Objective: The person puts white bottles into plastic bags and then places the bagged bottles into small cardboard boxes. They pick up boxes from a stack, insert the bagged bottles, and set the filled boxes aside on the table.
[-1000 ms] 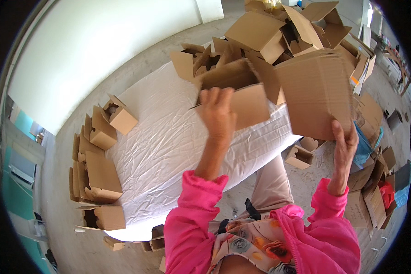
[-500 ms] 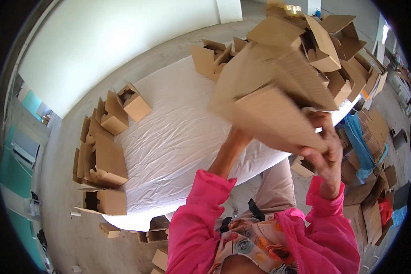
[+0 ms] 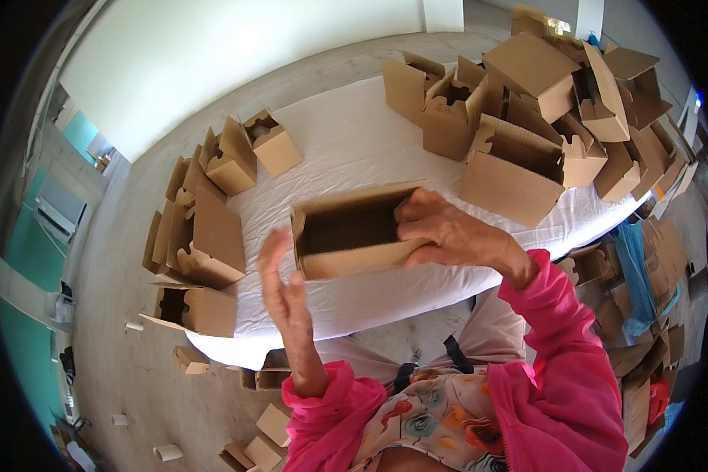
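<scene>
In front of me an open-topped cardboard box [image 3: 362,262] is upright over the white cloth, its dark inside facing up. My right hand [image 3: 448,232] grips its right end, with the fingers over the rim and the thumb on the near side. At the box's left end is my left hand [image 3: 282,279], its fingers stretched out and apart; whether it touches the cardboard I cannot tell. The box's underside is hidden, so I cannot tell if it rests on the cloth.
A white cloth [image 3: 334,126] covers the table. Several open cardboard boxes [image 3: 212,236] line its left edge. More boxes [image 3: 519,185] are heaped at the far right. Blue plastic [image 3: 633,271] and flattened cardboard lie at the right, and a small box [image 3: 190,359] is on the floor.
The box has come down and left from a tilted, raised position and now stands upright. My left hand has moved out from behind it to its left end, fingers spread. The view has shifted.
</scene>
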Motion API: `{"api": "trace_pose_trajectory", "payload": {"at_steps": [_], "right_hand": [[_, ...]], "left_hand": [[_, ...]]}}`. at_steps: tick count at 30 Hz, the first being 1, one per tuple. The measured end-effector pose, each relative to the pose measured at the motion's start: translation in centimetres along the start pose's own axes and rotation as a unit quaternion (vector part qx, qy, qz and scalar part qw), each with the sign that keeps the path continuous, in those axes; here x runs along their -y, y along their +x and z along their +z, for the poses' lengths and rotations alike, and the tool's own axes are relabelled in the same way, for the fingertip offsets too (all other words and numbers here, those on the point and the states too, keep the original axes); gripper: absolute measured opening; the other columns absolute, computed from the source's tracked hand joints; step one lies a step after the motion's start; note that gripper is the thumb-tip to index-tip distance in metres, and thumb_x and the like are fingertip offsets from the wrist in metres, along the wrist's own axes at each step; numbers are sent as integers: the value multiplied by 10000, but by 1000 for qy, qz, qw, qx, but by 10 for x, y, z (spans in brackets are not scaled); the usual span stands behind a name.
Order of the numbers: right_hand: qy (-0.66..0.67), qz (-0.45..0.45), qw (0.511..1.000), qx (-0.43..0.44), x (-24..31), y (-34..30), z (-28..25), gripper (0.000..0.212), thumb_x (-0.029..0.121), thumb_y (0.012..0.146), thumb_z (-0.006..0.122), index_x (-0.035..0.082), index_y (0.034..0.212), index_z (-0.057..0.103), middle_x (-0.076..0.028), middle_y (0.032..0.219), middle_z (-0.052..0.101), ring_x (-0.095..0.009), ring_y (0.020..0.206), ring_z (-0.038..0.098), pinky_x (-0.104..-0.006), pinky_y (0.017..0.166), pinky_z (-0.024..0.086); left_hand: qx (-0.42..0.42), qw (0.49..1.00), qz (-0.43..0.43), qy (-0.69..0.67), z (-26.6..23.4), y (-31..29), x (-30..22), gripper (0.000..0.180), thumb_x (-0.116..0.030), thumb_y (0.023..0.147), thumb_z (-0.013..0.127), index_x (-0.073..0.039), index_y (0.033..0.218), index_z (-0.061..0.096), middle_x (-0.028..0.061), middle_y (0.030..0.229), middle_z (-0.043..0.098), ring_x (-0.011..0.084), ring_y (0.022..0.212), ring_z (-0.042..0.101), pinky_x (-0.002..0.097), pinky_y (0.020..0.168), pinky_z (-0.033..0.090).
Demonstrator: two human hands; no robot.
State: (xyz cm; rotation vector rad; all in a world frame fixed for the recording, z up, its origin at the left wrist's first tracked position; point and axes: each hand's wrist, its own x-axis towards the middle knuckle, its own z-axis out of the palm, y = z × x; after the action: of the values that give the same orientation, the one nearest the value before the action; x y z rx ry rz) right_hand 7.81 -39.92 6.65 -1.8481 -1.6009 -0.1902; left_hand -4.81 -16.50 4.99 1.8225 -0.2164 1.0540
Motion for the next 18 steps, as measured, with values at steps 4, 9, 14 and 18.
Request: {"api": "trace_pose_trajectory", "payload": {"at_steps": [4,9,14,18], "right_hand": [[5,42,995,89,3,19,14,417,413,764,662,58,969,587,-99,963,521,-295,949,421,-398,879,343],[-24,22,997,-67,-1,1,14,344,323,736,707,44,895,585,-112,890,524,-306,888,460,-382,785,400],[-15,97,983,-156,-4,-53,-19,280,253,760,711,9,799,579,-121,812,546,-285,757,525,-352,647,437],[-118,208,904,-353,-6,-53,-74,160,133,852,586,-15,792,595,-121,714,562,-257,719,567,-320,677,455]], "left_hand": [[149,975,33,164,1,4,7,233,-190,817,641,-34,989,652,127,978,644,320,1009,559,408,914,402],[142,952,50,267,-5,11,8,251,-263,776,687,-23,846,662,139,950,634,337,965,548,429,866,415],[190,947,7,259,-24,-7,19,280,-308,778,679,-44,870,697,153,1130,599,359,1165,457,447,965,368],[218,928,21,302,-35,-19,15,161,-191,751,705,-125,896,722,116,1182,584,354,1238,409,494,999,321]]}}
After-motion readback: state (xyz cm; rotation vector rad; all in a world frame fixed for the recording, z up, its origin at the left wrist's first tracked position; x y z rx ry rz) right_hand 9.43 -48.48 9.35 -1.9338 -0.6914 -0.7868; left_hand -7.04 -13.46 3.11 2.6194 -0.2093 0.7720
